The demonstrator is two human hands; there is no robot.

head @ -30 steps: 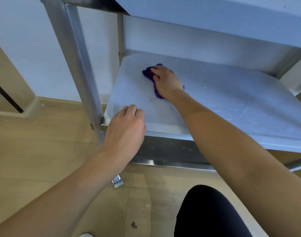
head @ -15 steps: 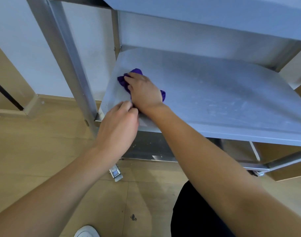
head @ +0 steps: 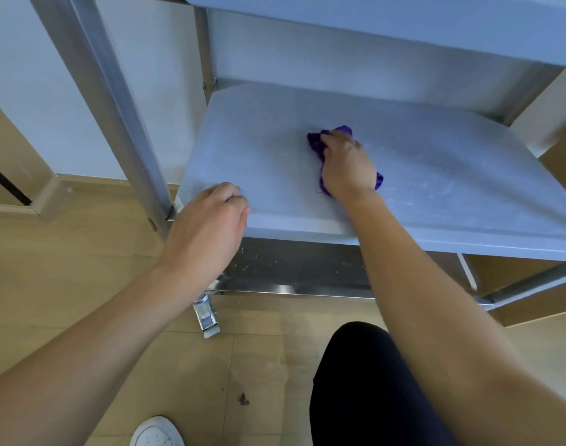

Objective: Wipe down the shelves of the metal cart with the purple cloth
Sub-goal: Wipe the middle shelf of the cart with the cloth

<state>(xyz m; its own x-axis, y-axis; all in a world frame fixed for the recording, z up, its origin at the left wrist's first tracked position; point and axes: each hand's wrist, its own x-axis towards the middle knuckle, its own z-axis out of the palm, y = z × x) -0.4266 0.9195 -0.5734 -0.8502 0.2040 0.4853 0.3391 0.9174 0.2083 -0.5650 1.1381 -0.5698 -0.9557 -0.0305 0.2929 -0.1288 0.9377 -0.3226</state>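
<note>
Two hands are on one shelf of the metal cart. Your right hand reaches in on a long, nearly straight arm, palm down, fingers curled over the bunched purple cloth and holding it against the shelf near its centre. Cloth pokes out at the hand's 11 and 4 o'clock. Your left hand sits at the shelf's 8 o'clock corner, knuckles up, fingers curled. Whether they clasp the edge, you cannot tell.
</note>
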